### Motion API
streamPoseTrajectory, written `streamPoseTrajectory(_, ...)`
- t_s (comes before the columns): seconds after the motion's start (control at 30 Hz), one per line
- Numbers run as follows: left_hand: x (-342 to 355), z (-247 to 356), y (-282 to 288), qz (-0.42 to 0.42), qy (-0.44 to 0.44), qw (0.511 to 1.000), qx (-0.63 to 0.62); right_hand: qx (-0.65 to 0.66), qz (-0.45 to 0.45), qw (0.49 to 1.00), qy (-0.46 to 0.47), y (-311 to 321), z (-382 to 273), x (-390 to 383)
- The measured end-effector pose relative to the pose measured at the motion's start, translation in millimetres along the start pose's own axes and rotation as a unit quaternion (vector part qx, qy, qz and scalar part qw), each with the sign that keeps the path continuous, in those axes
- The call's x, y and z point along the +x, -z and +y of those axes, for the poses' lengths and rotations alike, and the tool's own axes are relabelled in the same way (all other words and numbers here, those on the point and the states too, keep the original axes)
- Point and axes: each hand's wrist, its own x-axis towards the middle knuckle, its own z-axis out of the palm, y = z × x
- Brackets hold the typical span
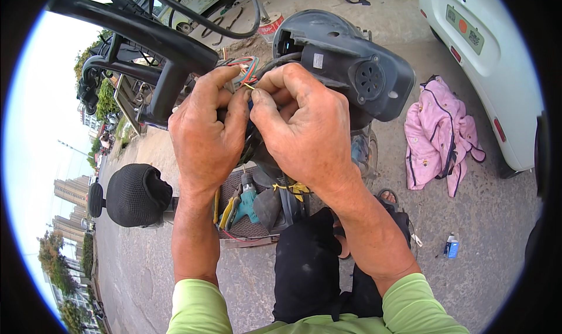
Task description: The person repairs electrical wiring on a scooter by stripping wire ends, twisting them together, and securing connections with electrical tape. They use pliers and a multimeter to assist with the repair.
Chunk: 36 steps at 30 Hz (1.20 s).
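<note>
My left hand [208, 123] and my right hand [298, 126] are raised at the middle of the view with thumbs and index fingers close together, pinched on a thin yellow wire [249, 87]. Red, green and other coloured wires [249, 63] loop just above my fingertips. A black tubular frame [175, 53] rises at the upper left, and a dark grey plastic housing [345, 70] with a round vent is behind my right hand. Below my hands, a teal drill [247, 204] and yellow-handled tools [230, 212] lie on the vehicle's floorboard. Much of the wiring is hidden by my fingers.
A pink quilted cloth [436, 132] lies on the pavement beside a white vehicle [486, 70] at the right. A small blue box [451, 246] is at the lower right, a black mesh-covered object [134, 194] at the left. Sandalled feet [388, 196] show below.
</note>
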Motion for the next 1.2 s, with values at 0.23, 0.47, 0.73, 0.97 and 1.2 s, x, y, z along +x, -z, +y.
streamPoseTrajectory(0.23,-0.5,-3.4,-0.9,0.007,-0.020,1.000,0.008,-0.002,0.008,1.000,-0.004,-2.1,-1.8,0.4)
streamPoseTrajectory(0.47,-0.7,-0.5,1.2,-0.006,0.008,1.000,0.002,0.001,0.003,1.000,-0.015,-1.4,-3.3,-0.3)
streamPoseTrajectory(0.73,-0.5,-0.9,-0.1,-0.002,-0.001,1.000,-0.004,-0.011,0.009,1.000,-0.013,-0.5,-5.9,0.6)
streamPoseTrajectory(0.97,-1.7,-3.0,0.5,-0.001,-0.010,1.000,0.003,0.016,0.022,1.000,-0.006,-6.6,-2.6,0.8)
streamPoseTrajectory(1.2,-0.6,-4.8,-2.2,0.006,-0.020,1.000,-0.005,0.015,0.052,0.998,0.024,-10.9,3.5,1.7)
